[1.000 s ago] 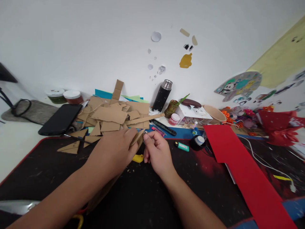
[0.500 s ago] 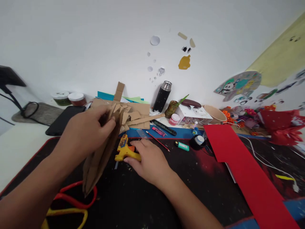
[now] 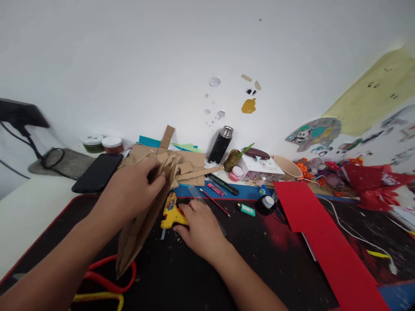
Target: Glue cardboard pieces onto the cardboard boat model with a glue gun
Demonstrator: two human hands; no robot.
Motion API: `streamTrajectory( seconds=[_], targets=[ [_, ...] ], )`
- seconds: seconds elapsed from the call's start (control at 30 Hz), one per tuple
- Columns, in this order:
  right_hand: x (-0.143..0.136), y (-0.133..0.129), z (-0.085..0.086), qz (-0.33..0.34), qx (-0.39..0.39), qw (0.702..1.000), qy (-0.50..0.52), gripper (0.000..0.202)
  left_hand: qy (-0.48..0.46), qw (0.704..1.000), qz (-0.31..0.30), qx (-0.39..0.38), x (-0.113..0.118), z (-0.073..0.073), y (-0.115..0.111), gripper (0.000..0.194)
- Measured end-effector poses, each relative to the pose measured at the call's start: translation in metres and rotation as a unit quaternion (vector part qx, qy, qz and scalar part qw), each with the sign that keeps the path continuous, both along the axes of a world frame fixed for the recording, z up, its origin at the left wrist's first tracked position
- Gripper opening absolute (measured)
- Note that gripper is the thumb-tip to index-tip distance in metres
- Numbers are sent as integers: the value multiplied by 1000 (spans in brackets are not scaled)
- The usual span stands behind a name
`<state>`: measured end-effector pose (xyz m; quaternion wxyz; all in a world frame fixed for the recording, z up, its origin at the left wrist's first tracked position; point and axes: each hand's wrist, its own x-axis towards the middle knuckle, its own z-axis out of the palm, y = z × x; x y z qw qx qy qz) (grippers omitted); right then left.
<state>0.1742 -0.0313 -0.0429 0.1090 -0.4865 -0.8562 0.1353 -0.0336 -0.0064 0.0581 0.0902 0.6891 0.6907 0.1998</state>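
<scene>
My left hand (image 3: 131,185) pinches the top of a folded piece of brown cardboard (image 3: 139,235), which hangs tilted over the dark mat. Close beside it, my right hand (image 3: 202,226) is wrapped round the handle of a yellow glue gun (image 3: 171,216). The gun lies low at the mat with its nozzle end pointing up toward the cardboard scraps. A clear glue stick pokes out of its rear. Below the cardboard are red-handled scissors (image 3: 108,280), partly covered by it, and a yellow handle (image 3: 97,297) cut off by the frame edge.
Cardboard scraps (image 3: 191,160) pile up behind my hands. A black flask (image 3: 221,144), a craft knife (image 3: 223,183), a red pencil (image 3: 215,202) and a green lighter (image 3: 245,209) stand or lie beyond. To the right stretches a long red sheet (image 3: 327,242); a phone (image 3: 97,172) lies left.
The view has tilted up, so everything sits lower in the picture. My fingers now cover the gun's orange trigger, which showed before. Both hands keep their holds.
</scene>
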Motion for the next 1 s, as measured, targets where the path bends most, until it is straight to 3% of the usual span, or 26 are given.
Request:
streamTrajectory(
  seconds=[0.27,0.4,0.53,0.73,0.8,0.9,1.0],
  targets=[
    [-4,2,-9,-58,-44,992,104,32,3,1000,-10,12,-5,-1,0,19],
    [2,7,-11,-118,-91,959,240,28,4,1000,-2,25,-6,0,0,20],
    [8,15,-9,-152,-169,886,404,30,16,999,0,47,-6,-3,1,19],
    [12,17,6,-172,-278,710,624,50,49,998,-6,37,-1,-5,0,20],
    [10,14,11,-155,-301,665,666,50,55,998,-13,32,1,-5,0,19],
    [9,10,15,-136,-329,631,689,50,57,998,-18,23,3,-7,1,19],
    [9,7,18,-120,-341,629,688,52,63,998,-19,14,6,-10,2,19]
  ],
)
